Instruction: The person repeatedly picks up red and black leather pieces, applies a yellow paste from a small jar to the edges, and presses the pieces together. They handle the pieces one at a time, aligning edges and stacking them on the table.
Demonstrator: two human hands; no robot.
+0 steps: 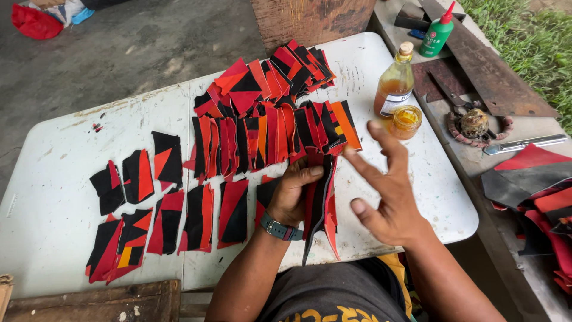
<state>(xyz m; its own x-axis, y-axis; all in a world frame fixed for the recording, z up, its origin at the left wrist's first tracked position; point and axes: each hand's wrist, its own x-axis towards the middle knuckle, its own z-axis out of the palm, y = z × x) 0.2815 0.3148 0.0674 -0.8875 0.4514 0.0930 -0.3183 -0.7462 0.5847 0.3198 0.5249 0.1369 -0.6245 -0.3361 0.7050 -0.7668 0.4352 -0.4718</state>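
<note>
A: Closest to you, your left hand (293,194) is clamped on a stack of red-and-black pieces (319,203), thumb across the top, the stack standing on edge at the near side of the white table (53,209).

B: And the right hand (387,191)?

A: Fingers spread apart, holding nothing, hovering just beside the stack. Judgement: the pieces look thin, light and floppy, probably leather or felt; loose ends droop below your grip. Pinch across the middle, where the layers overlap, or they will likely fan out. More pieces lie in rows (262,134) beyond.
</note>
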